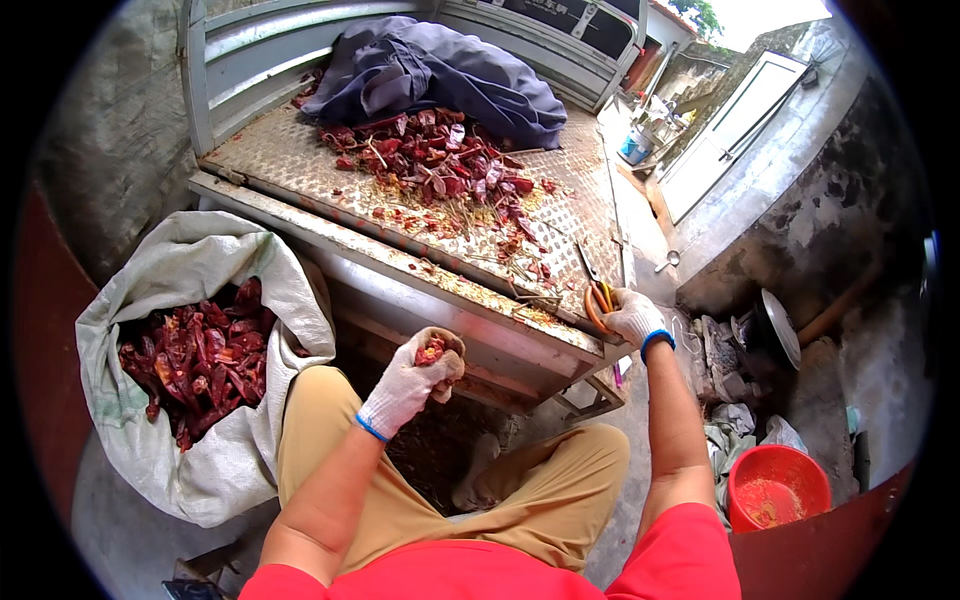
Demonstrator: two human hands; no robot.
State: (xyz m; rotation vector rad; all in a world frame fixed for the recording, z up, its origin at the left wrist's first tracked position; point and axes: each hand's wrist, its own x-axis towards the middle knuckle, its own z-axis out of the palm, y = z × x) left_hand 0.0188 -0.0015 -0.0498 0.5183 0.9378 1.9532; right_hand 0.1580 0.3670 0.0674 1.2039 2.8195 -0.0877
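Observation:
My left hand (420,372), in a white knit glove with a blue cuff, is closed around a dried red chili pepper (432,350) above my left knee. At the right corner of the truck bed, my right hand (634,318) in a matching glove grips the orange handles of a pair of scissors (598,298). The blades point away from me over the bed. A heap of dried red chili peppers (440,160) lies on the bed, with stems and seeds scattered in front. More dried chilies (210,355) fill an open white woven sack (150,255) at my left.
A dark blue cloth (430,70) covers the back of the heap. The metal truck bed (250,150) has a raised front edge before my knees. A red basin (780,487) and some bags stand at the lower right, near a stained wall and a white door (735,135).

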